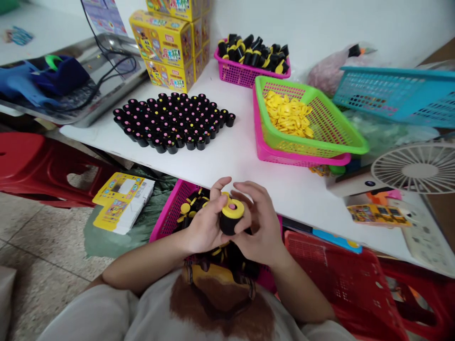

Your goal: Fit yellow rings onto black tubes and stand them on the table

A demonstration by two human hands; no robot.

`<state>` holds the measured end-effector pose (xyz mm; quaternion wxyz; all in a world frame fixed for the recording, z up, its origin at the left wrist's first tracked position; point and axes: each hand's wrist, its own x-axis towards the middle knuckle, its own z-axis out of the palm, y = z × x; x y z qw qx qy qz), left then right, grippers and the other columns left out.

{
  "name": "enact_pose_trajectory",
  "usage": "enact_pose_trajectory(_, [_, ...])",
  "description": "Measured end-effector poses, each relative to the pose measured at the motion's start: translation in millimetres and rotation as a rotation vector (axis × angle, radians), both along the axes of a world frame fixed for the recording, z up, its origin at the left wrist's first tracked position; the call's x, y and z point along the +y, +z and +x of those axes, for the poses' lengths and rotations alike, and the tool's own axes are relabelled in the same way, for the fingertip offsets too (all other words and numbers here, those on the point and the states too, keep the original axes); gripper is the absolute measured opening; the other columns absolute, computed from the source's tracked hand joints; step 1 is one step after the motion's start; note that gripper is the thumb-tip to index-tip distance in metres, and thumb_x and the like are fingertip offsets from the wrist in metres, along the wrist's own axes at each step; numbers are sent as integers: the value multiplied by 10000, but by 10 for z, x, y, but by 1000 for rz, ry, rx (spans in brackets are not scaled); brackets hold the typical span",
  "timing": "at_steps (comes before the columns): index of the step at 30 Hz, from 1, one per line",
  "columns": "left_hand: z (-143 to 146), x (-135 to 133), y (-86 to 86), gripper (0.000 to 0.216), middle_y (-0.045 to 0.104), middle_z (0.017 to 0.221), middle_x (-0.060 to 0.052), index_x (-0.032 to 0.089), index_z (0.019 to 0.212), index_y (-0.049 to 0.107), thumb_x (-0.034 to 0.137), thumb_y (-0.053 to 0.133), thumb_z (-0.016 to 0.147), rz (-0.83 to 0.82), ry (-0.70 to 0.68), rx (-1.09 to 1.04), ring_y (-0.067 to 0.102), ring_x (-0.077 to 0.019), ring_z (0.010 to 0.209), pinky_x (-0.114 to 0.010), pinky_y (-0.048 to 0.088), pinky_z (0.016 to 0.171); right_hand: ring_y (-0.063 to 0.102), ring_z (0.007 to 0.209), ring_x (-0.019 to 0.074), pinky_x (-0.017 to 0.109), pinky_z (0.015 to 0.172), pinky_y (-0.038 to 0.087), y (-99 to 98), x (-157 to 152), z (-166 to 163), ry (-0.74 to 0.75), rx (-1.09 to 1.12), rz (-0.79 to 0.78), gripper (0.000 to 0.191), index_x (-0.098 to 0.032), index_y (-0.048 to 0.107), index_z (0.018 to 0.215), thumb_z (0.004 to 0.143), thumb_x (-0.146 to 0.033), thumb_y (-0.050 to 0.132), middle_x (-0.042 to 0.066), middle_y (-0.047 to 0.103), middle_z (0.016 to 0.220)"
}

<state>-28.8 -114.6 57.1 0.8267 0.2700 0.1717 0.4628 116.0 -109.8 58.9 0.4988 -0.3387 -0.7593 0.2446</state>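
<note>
Between my two hands, above my lap and just off the table's front edge, is a small black cup (228, 226) with a yellow ring on top and a pink knob in its middle. My left hand (208, 222) grips it from the left, thumb against the yellow ring. From the right, my right hand (262, 225) closes round it, with fingers curled against its side. Below them a pink basket (169, 210) in my lap holds black cups and yellow parts, partly hidden by my arms.
Many black cups (170, 121) with pink or yellow knobs stand grouped on the white table (227, 163). A green basket (327, 118) holds yellow plastic pieces. Behind are a pink basket (234, 76) of black-and-yellow cups and stacked yellow boxes (161, 45). A fan (408, 168) stands right.
</note>
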Motion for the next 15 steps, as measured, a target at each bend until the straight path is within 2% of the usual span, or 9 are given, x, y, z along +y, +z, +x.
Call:
enact_pose_trajectory(2, [-48, -22, -13, 742, 601, 710, 83, 361, 1516, 87, 658, 516, 989, 126, -68, 37, 425, -75, 409, -161, 315, 408, 684, 1154, 255, 411, 976, 620, 29, -1, 39, 100, -1, -154, 571, -247, 574, 1319, 774, -183, 731, 108, 650, 1277])
enact_pose_trajectory(5, [-95, -63, 4, 724, 629, 792, 67, 407, 1532, 55, 675, 467, 1001, 215, -139, 37, 472, -61, 447, -160, 360, 452, 707, 1095, 222, 364, 929, 628, 58, -27, 56, 217, 124, -210, 564, -270, 546, 1363, 834, -179, 719, 92, 660, 1258])
enact_pose_trajectory(8, [-91, -89, 21, 716, 585, 763, 76, 430, 1529, 84, 680, 482, 989, 182, -162, -15, 436, -65, 448, -161, 334, 440, 691, 1114, 226, 380, 955, 618, 75, -52, 36, 212, 216, -126, 485, -271, 584, 1278, 829, -139, 711, 83, 656, 1201])
enact_pose_trajectory(11, [-69, -110, -26, 751, 548, 741, 76, 425, 1530, 125, 704, 524, 958, 97, -133, 11, 391, -74, 460, -171, 313, 446, 674, 1110, 251, 436, 979, 611, 82, -62, 2, 133, 156, 19, 454, -253, 602, 1197, 777, -124, 718, 93, 650, 1168])
enact_pose_trajectory(15, [-89, -140, -143, 785, 529, 695, 73, 409, 1554, 113, 737, 493, 951, 77, -171, 26, 378, -78, 448, -175, 300, 443, 704, 1033, 276, 484, 913, 645, 54, -65, -61, 6, 117, 249, 385, -247, 611, 1194, 823, -160, 669, 99, 691, 1069])
